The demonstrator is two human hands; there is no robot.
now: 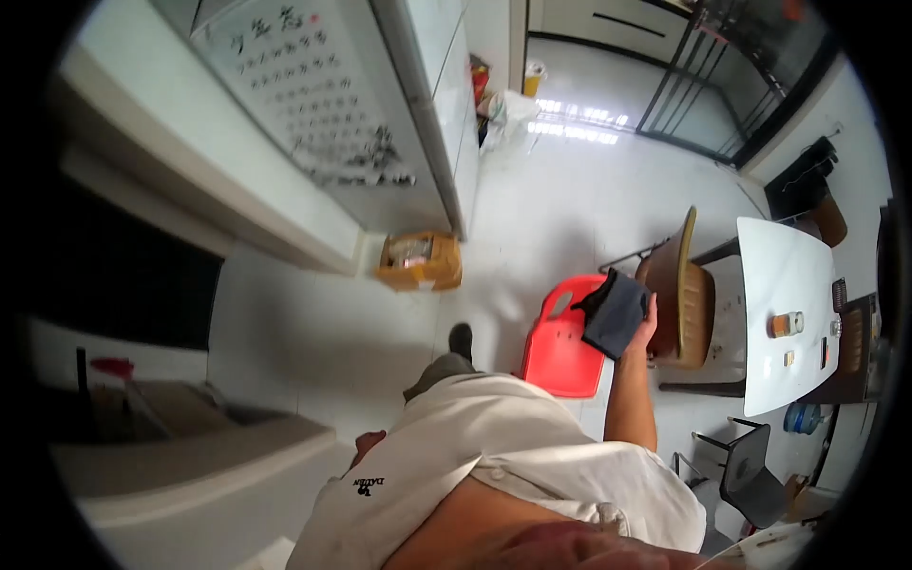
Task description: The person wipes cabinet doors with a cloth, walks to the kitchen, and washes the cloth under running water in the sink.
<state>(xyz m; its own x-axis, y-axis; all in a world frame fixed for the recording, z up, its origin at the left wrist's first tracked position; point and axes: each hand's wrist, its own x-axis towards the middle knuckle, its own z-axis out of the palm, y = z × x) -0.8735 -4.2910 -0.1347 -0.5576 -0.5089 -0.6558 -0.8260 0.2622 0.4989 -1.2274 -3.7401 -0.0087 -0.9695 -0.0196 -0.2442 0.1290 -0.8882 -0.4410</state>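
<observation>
My right hand (646, 328) is closed around the edge of a dark grey folded cloth (616, 313). A loose black piece pokes out on the cloth's left side. The cloth is over the back part of a red plastic chair (560, 356), hiding some of it; whether they touch, I cannot tell. My left hand (369, 443) hangs low beside my white shirt, mostly hidden by it, and its fingers cannot be made out.
A brown chair (698, 304) stands right of the red one, against a white table (774, 256) with jars and small items. An open cardboard box (423, 264) sits on the floor by the cabinet. A black chair (750, 475) is at the lower right.
</observation>
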